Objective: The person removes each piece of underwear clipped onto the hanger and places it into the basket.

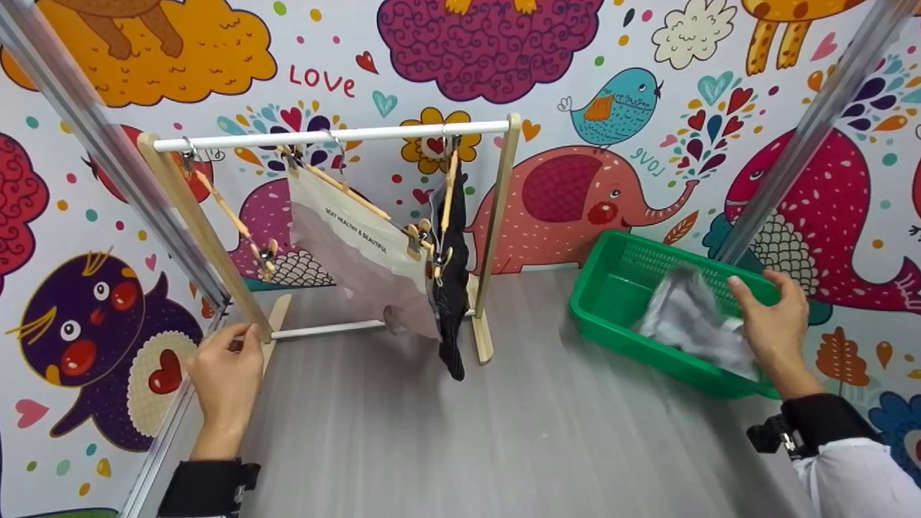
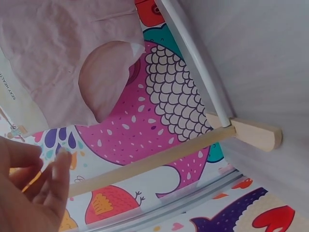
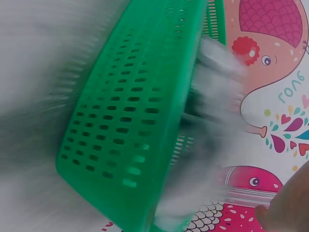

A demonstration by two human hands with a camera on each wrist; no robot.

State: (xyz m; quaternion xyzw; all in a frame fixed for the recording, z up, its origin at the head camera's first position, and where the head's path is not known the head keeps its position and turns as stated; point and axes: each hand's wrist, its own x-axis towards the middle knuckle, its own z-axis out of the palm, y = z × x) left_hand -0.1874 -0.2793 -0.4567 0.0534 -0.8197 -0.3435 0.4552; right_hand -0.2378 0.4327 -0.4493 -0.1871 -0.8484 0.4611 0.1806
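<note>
A small wooden clothes rack (image 1: 209, 237) with a white top rod (image 1: 331, 134) stands at the back left. A pale pink garment (image 1: 360, 266) and a black garment (image 1: 452, 288) hang from it on wooden hangers. My left hand (image 1: 241, 342) hovers by the rack's left post near its foot, fingers loosely curled and holding nothing; the left wrist view shows the post (image 2: 154, 162) just beyond the fingers (image 2: 53, 179). My right hand (image 1: 759, 298) reaches into a green basket (image 1: 611, 288), thumb spread, touching a blurred grey cloth (image 1: 683, 316).
An empty wooden hanger (image 1: 230, 212) hangs at the rod's left end. Metal frame bars (image 1: 108, 144) slant up on both sides. A cartoon-printed wall closes the back and sides. The grey tabletop (image 1: 504, 432) stretches between the rack and the basket.
</note>
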